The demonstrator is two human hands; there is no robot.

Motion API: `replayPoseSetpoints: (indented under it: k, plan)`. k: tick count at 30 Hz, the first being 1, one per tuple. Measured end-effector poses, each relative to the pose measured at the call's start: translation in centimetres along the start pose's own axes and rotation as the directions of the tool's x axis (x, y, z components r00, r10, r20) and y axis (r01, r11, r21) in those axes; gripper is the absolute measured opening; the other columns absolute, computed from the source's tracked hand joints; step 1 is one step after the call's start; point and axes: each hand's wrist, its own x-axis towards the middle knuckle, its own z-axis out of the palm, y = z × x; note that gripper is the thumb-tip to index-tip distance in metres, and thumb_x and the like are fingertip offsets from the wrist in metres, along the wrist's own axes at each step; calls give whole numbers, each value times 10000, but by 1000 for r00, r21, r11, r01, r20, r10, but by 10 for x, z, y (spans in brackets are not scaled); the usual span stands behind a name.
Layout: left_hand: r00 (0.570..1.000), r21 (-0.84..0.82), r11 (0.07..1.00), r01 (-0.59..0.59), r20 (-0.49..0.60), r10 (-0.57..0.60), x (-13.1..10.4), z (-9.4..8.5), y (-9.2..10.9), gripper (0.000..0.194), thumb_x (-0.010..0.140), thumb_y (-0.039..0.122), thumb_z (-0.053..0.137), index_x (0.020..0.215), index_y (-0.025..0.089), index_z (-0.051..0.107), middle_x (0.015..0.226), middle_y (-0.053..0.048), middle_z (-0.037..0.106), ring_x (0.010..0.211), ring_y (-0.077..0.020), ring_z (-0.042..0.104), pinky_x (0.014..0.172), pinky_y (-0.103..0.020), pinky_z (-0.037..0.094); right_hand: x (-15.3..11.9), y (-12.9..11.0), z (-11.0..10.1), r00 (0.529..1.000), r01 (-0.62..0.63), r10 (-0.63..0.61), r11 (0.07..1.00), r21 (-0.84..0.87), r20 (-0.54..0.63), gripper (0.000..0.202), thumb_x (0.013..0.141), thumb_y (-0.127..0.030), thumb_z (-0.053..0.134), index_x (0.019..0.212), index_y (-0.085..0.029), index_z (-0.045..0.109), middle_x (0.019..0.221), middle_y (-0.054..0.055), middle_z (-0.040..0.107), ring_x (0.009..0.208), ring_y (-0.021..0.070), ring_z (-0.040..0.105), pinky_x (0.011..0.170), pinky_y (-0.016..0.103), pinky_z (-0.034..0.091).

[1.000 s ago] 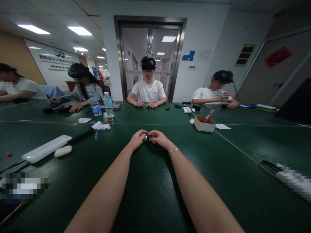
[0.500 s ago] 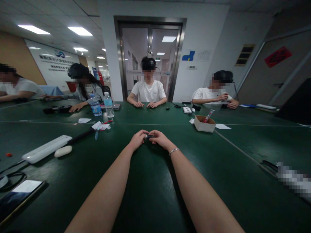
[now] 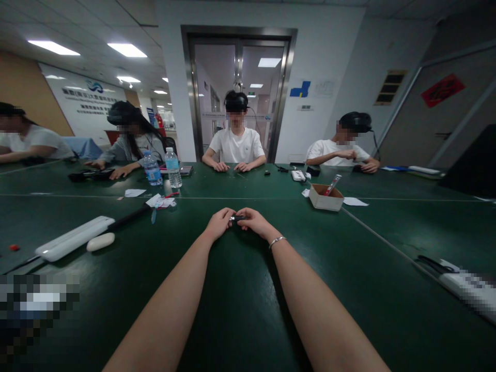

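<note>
1. Small dark object, silver at one end: between both hands, over green counter.
2. Left hand: grip pinching silver end.
3. Right hand: grip pinching dark end.

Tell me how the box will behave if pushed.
The box will probably slide rather than roll, given its flat sides. It looks thin-walled, so probably light and easily dented. The tube poking above its rim may shift.
</note>
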Motion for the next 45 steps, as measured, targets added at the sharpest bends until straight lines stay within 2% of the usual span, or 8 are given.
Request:
replayPoseSetpoints:
  k: [6,10,14,21,31,36,41,45]
  plan:
    - [1000,-41,999,-2,-14,2,4,0,-5,290,787,292,428,1012,190,581,650,22,541,528,-97,472,518,-207,373,2,2,1,1000,3,-3,999,38,-2,260,671,-20,617,889,-142,544,695,-33,583,468,51,513,450,159,412]
    - [1000,-24,1000,-2,1,2,2,-1,-3,313,821,351,380,968,182,599,563,25,496,522,-114,464,502,-213,358,1,0,1,1000,-19,20,999,38,-7,256,669,-24,629,880,-145,549,677,-36,576,473,57,520,453,161,419]
    - [1000,6,1000,-1,-1,1,-1,-2,3,290,796,300,396,956,192,613,717,-1,567,571,-113,487,536,-221,381,0,-1,1,1000,-20,21,999,36,-17,254,674,-22,624,886,-144,554,691,-32,580,474,53,519,455,159,421]
    - [1000,46,999,-1,-14,2,-3,-3,8,309,807,344,396,947,194,628,664,1,552,583,-133,478,553,-235,373,1,1,1,1000,-2,2,1000,30,-11,247,681,-31,618,889,-147,554,702,-32,586,481,53,521,459,161,428]
    - [1000,41,999,-16,-20,17,2,-2,0,286,773,280,422,966,207,619,752,-3,578,635,-131,501,565,-227,374,0,0,1,1000,-2,2,1000,26,-9,237,684,-25,616,878,-145,553,694,-33,580,471,49,515,455,156,418]
    - [1000,60,998,19,-4,-19,2,-2,2,316,804,350,384,939,194,624,620,8,537,563,-132,477,537,-231,361,2,2,0,1000,-2,2,1000,5,-8,227,685,-29,614,871,-147,557,717,-28,587,469,46,511,450,156,420]
    - [1000,36,999,9,3,-9,0,-3,4,298,782,297,397,954,199,620,724,1,570,552,-115,471,534,-228,368,2,3,-1,1000,-4,4,1000,2,-16,236,688,-28,614,882,-150,560,715,-30,583,473,50,516,457,162,431]
    - [1000,42,999,19,12,-19,1,-3,3,294,800,316,390,951,204,616,654,10,548,562,-124,475,533,-227,363,1,2,-1,1000,-9,9,1000,-6,-13,230,689,-29,620,880,-146,565,715,-26,583,480,51,518,464,163,431]
